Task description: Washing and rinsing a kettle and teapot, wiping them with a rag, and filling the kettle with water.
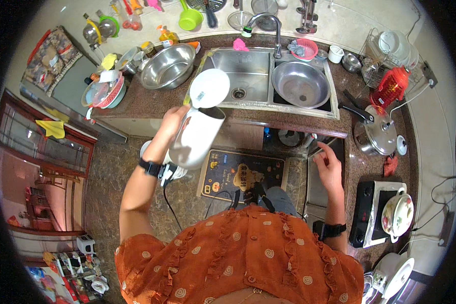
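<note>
My left hand (176,117) is closed on the handle side of a white electric kettle (196,140), which hangs tilted in front of the counter edge. The kettle's round white lid (209,88) stands up from its rim, over the near left edge of the double sink (241,72). Part of the kettle's opening shows dark; its contents are hidden. My right hand (329,166) is raised by the right-hand counter with its fingers apart, holding nothing. A steel basin (301,84) sits in the right sink bowl, below the faucet (278,38).
A large steel bowl (169,66) and stacked plastic baskets (108,91) stand left of the sink. On the right are a lidded steel pressure cooker (375,131), a red thermos (391,86), a dish rack (370,68) and a flowered pot (398,215) on a cooktop. A mat (228,182) lies on the floor.
</note>
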`<act>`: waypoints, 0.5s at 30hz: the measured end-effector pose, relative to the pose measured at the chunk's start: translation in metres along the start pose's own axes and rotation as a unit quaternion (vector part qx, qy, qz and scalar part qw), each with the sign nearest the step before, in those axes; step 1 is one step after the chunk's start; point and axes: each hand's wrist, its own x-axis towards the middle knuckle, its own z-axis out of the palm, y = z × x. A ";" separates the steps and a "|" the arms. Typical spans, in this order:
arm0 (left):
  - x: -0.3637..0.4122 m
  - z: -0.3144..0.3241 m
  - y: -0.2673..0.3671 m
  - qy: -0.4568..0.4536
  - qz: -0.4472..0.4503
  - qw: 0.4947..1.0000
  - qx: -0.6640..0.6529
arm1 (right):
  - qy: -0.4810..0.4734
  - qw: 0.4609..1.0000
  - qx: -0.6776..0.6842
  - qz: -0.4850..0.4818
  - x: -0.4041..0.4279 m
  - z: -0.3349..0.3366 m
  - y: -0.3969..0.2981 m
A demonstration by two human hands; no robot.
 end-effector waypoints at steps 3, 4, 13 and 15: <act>0.118 0.017 0.021 -0.002 0.019 0.974 0.226 | -0.005 0.999 0.038 0.001 0.088 0.035 0.016; 0.148 0.026 0.030 -0.013 0.045 0.925 0.378 | -0.008 0.999 0.041 0.005 0.120 0.049 0.022; 0.307 0.135 0.074 -0.171 0.050 0.721 0.669 | -0.109 0.947 -0.269 -0.138 0.442 0.225 0.115; 0.326 0.146 0.076 -0.183 0.036 0.710 0.679 | -0.091 0.890 -0.388 -0.223 0.498 0.244 0.126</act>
